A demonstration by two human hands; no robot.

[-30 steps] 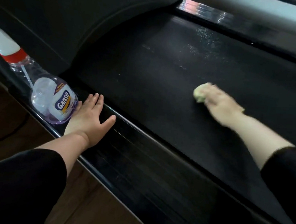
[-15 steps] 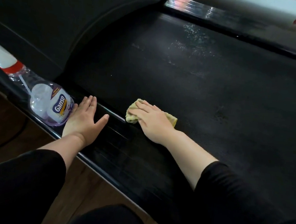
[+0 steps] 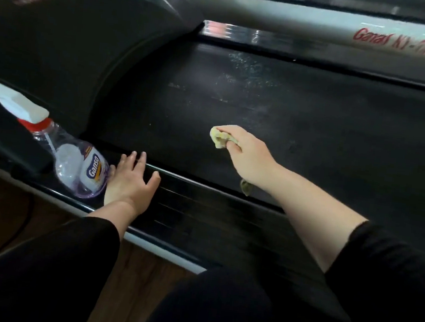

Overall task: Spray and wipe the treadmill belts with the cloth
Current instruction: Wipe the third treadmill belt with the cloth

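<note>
Where it pokes out past the curled fingers of the right hand, the cloth is a crumpled, pale yellow-green wad, with a darker tail hanging below the wrist. It is held over the middle of the black treadmill belt; whether it touches the belt I cannot tell. Pale spray specks mark the belt's far side. On the glossy near side rail, the left hand lies flat, fingers spread, touching a clear spray bottle lying on its side.
</note>
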